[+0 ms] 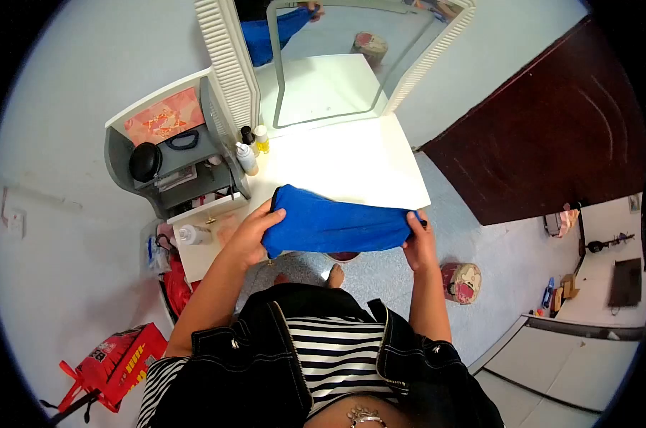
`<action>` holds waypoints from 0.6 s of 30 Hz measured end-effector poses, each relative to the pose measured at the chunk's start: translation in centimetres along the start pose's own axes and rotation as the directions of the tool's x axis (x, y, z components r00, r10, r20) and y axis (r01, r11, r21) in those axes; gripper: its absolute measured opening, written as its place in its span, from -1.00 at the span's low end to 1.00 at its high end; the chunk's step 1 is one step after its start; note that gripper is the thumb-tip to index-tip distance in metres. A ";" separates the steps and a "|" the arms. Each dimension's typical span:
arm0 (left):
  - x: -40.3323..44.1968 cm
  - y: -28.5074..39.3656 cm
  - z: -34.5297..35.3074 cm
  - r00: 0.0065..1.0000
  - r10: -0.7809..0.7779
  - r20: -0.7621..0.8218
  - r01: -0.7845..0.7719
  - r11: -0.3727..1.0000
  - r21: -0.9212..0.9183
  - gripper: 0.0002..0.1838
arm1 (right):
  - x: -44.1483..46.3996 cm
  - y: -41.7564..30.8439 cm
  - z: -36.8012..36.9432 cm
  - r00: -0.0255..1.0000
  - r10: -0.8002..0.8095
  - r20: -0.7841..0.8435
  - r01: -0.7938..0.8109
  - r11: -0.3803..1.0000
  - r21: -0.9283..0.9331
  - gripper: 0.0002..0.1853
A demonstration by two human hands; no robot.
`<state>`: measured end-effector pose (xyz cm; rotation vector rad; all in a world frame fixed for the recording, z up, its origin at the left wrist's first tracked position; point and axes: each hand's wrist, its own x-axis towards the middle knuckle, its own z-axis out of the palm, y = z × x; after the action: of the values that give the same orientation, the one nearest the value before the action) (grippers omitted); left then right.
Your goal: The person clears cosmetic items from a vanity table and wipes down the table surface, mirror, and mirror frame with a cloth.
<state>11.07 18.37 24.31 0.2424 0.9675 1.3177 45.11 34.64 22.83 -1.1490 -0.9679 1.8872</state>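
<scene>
A blue cloth [337,222] is stretched sideways in front of me, above the front edge of a white dressing table [337,160]. Its left end is gripped by my left hand [250,232], with the thumb on top. My right hand [419,239] pinches the narrower right end, where a small dark edge shows. The fingers under the cloth are partly hidden. Whether it is a garment or a plain towel I cannot tell. Part of the cloth also appears in the mirror [330,78] behind the table.
Several bottles [246,158] stand at the table's left beside a grey shelf [187,160] holding a round black case [146,162]. A white bottle [194,235] sits lower left. A patterned stool [460,283] stands right, a dark door [544,121] beyond. A red bag [119,364] hangs lower left.
</scene>
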 end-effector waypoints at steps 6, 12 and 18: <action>-0.1 -0.8 3.7 0.997 -0.038 0.063 0.048 0.987 -0.151 -0.36 | 2.1 5.9 -4.7 0.859 0.320 0.399 -0.252 0.944 -0.215 -0.34; 2.2 -4.6 1.6 0.986 -0.070 -0.154 0.045 0.986 -0.160 -0.36 | 1.5 3.6 0.3 0.861 0.475 0.179 -0.477 0.878 -0.039 -0.45; 3.1 -0.2 4.0 0.980 0.071 -0.187 -0.086 0.994 -0.073 -0.25 | 4.8 -3.3 -1.0 0.935 0.247 0.253 -0.259 0.966 0.015 -0.47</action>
<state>13.87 22.55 25.20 0.0980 1.0663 1.4676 44.98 40.50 23.50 -1.0661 -0.9356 2.2942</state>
